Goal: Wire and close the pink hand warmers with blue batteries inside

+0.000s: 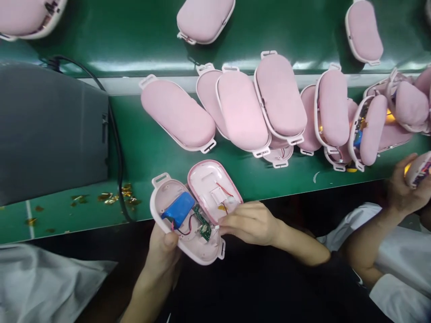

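With your left hand [164, 249] gripping the open shell [183, 224] at the worktop's [141, 148] near edge, your right-hand fingers [232, 220] pinch the lid's [212, 190] wiring; seat it, then close.

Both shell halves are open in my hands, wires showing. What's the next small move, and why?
Probably tuck the loose wires inside, then fold the lid half over the base half. The right hand pinches at the wires by the hinge side, the left hand cradles the base, and the battery and board already sit inside.
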A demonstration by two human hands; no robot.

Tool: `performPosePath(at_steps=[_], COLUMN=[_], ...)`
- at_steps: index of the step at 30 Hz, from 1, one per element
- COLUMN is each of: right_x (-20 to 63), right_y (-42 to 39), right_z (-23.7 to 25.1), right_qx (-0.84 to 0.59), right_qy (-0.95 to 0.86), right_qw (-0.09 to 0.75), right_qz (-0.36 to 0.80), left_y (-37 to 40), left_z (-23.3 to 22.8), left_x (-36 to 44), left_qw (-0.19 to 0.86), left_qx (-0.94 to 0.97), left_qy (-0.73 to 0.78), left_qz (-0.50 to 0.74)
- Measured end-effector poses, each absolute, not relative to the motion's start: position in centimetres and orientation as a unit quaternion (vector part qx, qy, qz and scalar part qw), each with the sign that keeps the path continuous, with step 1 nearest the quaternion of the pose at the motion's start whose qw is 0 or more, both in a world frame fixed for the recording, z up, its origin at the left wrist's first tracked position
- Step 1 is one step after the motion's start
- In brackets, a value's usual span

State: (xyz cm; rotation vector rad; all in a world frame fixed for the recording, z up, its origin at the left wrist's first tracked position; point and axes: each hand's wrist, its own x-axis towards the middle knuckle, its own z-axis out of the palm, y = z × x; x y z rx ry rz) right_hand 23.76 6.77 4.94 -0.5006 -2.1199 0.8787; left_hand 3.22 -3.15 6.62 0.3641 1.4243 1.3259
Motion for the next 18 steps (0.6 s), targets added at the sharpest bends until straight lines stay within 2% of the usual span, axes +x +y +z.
performPosePath(at_steps=[5, 18], right_x=[22.0, 21.6], right_y=[7.5, 7.6], right_z=[5.7, 5.0], right_qx=[-0.150, -0.145], right_qy=[-0.879, -0.882], right_qw=[0.333, 0.325], right_qz=[0.307, 0.311], left_y=[-3.3, -4.2], left_z=[7.3, 6.3], left_x=[3.5, 2.8], left_qw=[0.584, 0.554], left_qx=[0.069, 0.092], left_qy=[0.561, 0.575], left_qz=[0.582, 0.595])
